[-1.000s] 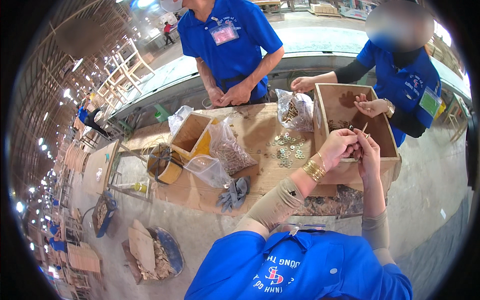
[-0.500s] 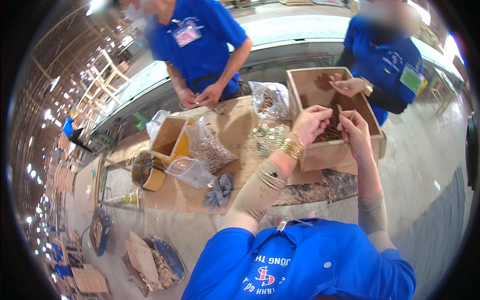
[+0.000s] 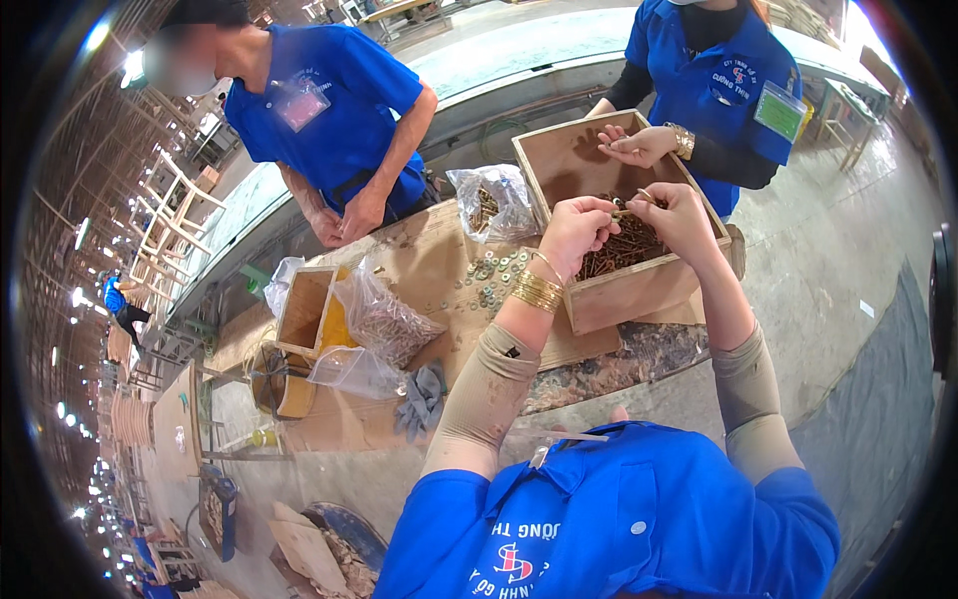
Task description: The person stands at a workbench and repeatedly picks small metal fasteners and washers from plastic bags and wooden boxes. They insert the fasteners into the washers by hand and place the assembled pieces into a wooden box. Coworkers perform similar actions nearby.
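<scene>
Over the open wooden box (image 3: 639,292) at the right-hand end of the surface (image 3: 424,245), both hands were raised close to each other. Left grip (image 3: 577,235): thumb and fingertips together, clamped on a slim brass-toned screw (image 3: 625,213) that lay roughly crosswise above the box's opening. Right grip (image 3: 684,222): fingers bent and drawn near one another at the screw's other end; could not tell whether they had closed on it or stood just off it. Beneath both, loose dark screws (image 3: 621,252) covered the visible part of the box floor.

At the box's far side a co-worker's hand (image 3: 641,148) hung palm-up over the rim, fingers half curled. Just left of the box stood a clear bag (image 3: 489,207) partly filled with brass-toned screws; nearer, washers (image 3: 491,280) lay scattered. Further left, a fuller bag of screws (image 3: 391,327) leaned beside a smaller wooden box (image 3: 305,311). A flattened clear bag (image 3: 355,372) and a grey glove (image 3: 420,401) lay near the close edge. Across the surface, a second co-worker's hands (image 3: 342,223) were held together; their contents were too small to make out.
</scene>
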{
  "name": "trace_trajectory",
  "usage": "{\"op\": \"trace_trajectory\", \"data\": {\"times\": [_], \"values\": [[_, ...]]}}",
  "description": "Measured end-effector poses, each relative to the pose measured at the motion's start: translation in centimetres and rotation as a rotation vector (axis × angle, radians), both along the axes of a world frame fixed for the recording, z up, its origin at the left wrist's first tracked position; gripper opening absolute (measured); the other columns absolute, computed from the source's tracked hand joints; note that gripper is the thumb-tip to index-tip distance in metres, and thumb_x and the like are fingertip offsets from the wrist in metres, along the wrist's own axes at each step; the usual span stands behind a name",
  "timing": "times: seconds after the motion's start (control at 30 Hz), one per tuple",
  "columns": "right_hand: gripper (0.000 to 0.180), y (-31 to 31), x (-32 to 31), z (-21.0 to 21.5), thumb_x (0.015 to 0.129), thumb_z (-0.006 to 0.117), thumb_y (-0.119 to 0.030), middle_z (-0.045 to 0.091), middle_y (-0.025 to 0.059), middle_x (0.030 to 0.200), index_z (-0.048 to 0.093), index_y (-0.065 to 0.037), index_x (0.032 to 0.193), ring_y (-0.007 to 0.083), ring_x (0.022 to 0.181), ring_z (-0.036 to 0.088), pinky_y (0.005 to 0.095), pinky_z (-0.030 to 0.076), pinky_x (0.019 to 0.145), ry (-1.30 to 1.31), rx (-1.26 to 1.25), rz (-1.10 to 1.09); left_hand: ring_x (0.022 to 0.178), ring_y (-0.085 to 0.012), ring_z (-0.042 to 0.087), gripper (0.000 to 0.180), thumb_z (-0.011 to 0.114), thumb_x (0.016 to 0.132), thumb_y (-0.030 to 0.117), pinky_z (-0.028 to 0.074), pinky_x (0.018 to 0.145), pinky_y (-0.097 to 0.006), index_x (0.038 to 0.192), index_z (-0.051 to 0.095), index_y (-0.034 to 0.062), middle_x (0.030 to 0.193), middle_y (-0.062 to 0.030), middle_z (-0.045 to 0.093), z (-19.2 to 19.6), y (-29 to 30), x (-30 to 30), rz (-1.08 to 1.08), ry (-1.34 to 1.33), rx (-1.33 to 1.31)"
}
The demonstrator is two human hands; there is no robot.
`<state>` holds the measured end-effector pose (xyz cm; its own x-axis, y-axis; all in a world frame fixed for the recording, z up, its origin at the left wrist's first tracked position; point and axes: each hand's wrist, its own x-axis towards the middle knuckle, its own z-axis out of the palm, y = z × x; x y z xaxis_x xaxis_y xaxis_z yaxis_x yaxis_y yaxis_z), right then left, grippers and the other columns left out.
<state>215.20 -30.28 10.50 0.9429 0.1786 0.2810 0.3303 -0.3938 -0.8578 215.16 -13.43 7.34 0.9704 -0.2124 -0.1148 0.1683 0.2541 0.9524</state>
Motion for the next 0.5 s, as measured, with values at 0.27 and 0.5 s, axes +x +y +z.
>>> {"op": "trace_trajectory", "data": {"times": [0.27,0.5], "values": [[0.019,1.8,2.3,2.1,0.068,0.063,-0.015,0.052,0.0198,0.055,0.06,0.004,0.067,0.025,0.048,0.049,0.0327,0.039,0.049,-0.203,-0.47,0.227,0.049,-0.0062,0.048,0.008,0.051,0.075,0.0,0.035,0.041,-0.018,0.077,0.058,0.0012,0.064,-0.0069,0.059,0.5,0.1,0.9,-0.058,-0.026,0.253],[0.028,1.5,3.4,0.1,0.082,0.055,-0.023,0.051,0.0018,0.051,0.061,0.002,0.071,0.0071,0.042,0.045,0.0218,0.035,0.038,0.101,-0.112,0.204,0.049,-0.0071,0.048,0.011,0.051,0.076,0.0,0.036,0.041,-0.018,0.083,0.059,-0.0017,0.067,-0.0081,0.059,0.4,1.1,1.4,-0.029,0.039,0.185]]}}
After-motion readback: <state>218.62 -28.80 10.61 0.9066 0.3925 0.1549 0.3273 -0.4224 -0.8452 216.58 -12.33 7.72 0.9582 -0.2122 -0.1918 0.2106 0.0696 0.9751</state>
